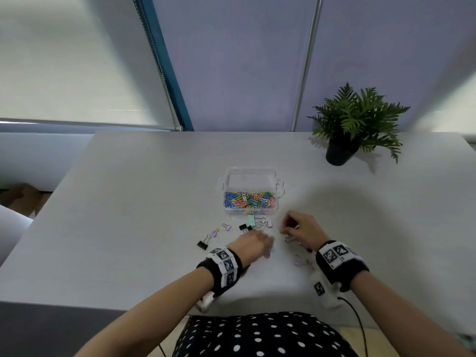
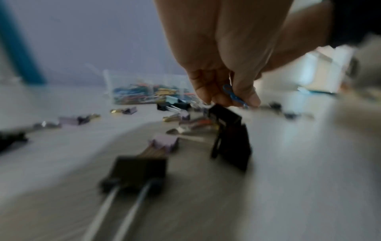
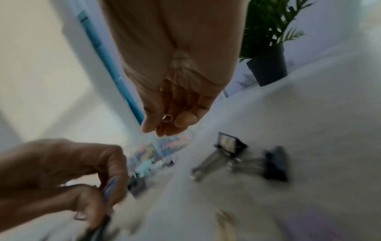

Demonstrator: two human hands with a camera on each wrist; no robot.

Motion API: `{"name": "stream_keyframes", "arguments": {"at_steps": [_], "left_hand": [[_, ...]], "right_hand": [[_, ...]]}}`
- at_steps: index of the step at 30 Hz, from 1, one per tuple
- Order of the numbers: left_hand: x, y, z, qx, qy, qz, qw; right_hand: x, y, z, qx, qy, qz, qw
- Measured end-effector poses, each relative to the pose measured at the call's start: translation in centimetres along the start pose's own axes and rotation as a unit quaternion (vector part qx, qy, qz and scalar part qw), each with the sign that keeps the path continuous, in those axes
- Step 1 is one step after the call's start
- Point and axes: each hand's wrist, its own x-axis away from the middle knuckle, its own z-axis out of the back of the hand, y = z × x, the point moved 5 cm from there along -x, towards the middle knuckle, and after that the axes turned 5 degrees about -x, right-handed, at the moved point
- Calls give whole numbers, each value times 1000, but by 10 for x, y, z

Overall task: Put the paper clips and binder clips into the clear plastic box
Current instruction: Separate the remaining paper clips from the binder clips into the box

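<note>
Lower centre of head view: left hand (image 1: 253, 243) pinches blue paper clip (image 2: 233, 95) w/ black binder clip (image 2: 230, 135); right hand (image 1: 300, 229) curled round small silvery clip; loose binder clips (image 1: 247, 225) below clear plastic box (image 1: 251, 193); light, stiff, probably slippery, so grip by bodies.

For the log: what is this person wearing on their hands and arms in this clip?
Both forearms are bare, with no sleeves or gloves. Each wrist carries a black band: the left wristband and right wristband both bear white blocks printed with black-and-white square marker codes. A white camera unit hangs under the right wrist, with a thin black cable trailing from it. A similar white unit sits under the left wrist.
</note>
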Motion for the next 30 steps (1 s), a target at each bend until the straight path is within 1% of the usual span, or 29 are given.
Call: {"name": "stream_keyframes", "arguments": {"at_steps": [1,2,3,5,7,10,12,14,16,19,22,24,26,27,28,30], "left_hand": [[0,-4,18,65,59,41,995],[-1,-11,31,127,84,89,984],[-4,-20,43,161,107,117,974],[-12,-38,69,174,137,140,965],[-20,-57,89,155,150,178,960],[-30,-79,100,149,154,231,949],[-33,-85,102,131,139,253,948],[-33,-89,102,122,124,274,946],[-32,-90,100,104,109,264,953],[-26,-91,95,93,101,242,961],[-18,-90,94,90,146,214,962],[-7,-83,95,81,192,174,962],[7,-73,87,71,207,123,968],[13,-68,77,67,191,102,974],[20,-62,64,59,162,85,981],[31,-50,32,14,83,66,994]], "right_hand": [[-6,-4,4,-33,17,-7,999],[-13,-7,6,-60,32,-14,998],[-21,-11,8,-73,40,-19,996],[-38,-20,8,-66,41,-17,997],[-56,-26,7,-52,46,-23,997],[-78,-30,4,-59,59,-52,995],[-83,-34,0,-59,45,-59,996],[-81,-38,-1,-28,12,-47,998],[-72,-40,3,-7,-2,-24,1000],[-52,-34,14,6,5,2,1000],[-22,-17,24,0,35,16,999],[3,1,26,14,24,13,1000],[29,21,28,59,5,7,998],[40,32,28,84,-5,2,996],[50,42,27,111,-18,-5,994],[66,56,22,158,-48,-16,986]]}}
